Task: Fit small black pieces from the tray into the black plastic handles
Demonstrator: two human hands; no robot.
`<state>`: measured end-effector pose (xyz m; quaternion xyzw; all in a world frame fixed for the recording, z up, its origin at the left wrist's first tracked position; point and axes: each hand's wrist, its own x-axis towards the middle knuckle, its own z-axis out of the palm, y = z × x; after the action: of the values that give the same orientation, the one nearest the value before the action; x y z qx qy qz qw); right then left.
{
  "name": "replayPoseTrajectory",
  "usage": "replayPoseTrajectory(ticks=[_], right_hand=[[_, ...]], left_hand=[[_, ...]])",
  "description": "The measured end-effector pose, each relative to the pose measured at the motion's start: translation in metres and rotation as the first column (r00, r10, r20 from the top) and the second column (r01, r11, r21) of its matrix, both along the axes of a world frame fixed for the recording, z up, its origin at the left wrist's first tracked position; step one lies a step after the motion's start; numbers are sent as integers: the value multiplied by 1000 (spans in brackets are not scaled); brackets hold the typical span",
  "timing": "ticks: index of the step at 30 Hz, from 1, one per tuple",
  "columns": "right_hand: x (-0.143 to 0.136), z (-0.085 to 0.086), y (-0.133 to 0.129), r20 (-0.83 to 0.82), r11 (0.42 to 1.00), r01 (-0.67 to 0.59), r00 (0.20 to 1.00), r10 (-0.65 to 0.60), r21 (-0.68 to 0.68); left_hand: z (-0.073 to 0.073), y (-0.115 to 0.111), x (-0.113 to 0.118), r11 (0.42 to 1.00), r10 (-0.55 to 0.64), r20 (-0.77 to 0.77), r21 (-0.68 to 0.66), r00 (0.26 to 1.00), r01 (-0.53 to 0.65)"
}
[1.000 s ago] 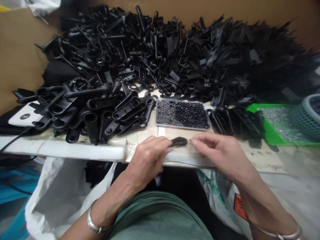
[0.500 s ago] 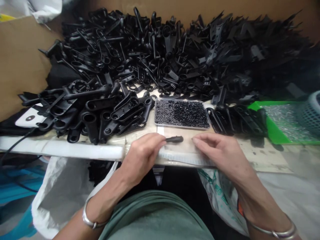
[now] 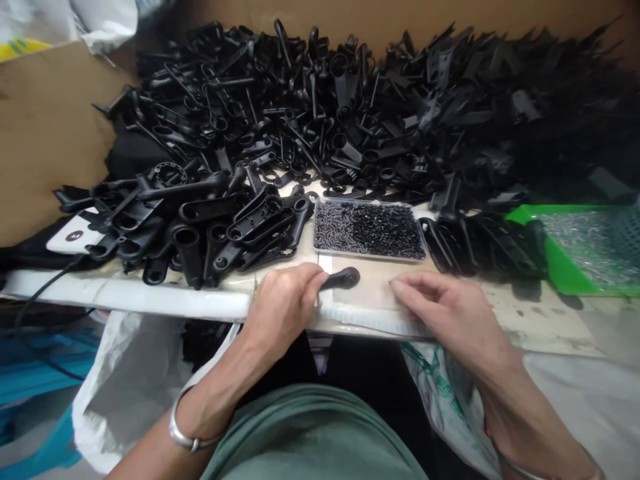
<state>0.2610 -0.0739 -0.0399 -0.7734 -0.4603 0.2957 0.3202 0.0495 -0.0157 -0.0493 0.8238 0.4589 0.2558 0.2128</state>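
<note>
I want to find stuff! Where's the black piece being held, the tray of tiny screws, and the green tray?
black piece (image 3: 345, 277), head view, rounded end.
screw tray (image 3: 369, 230), head view, middle.
green tray (image 3: 563, 277), head view, front rim.

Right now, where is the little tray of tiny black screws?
The tray of black screws sits mid-table, just beyond the left hand and the black part it holds, left of the green tray.

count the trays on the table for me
2: a clear tray of small black screws right behind the hands, and a green tray of silvery bits at the right edge. The black pile could hide more.
</note>
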Motion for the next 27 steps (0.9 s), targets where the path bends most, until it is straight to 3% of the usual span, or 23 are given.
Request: replayPoseTrajectory(ticks=[2,5,9,13,27], right_hand=[[1,0,0,-8,1000,-3,1000,3,28],[3,-1,-2,-12,998,2,1000,-1,63],[6,-6,-5,5,993,-9,1000,8,119],[5,-9,-9,12,986,-27,1000,25,163],[-5,-9,-8,-21,984,-69,997,73,162]], left_hand=[[-1,0,-1,998,-22,64,53,998,18],[-11,-4,-5,976,-149,187,188,971,114],[-28,-8,-11,934,-288,189,270,939,232],[-34,-9,-13,937,-275,184,269,944,221],[-29,-11,-8,955,-246,269,231,931,185]])
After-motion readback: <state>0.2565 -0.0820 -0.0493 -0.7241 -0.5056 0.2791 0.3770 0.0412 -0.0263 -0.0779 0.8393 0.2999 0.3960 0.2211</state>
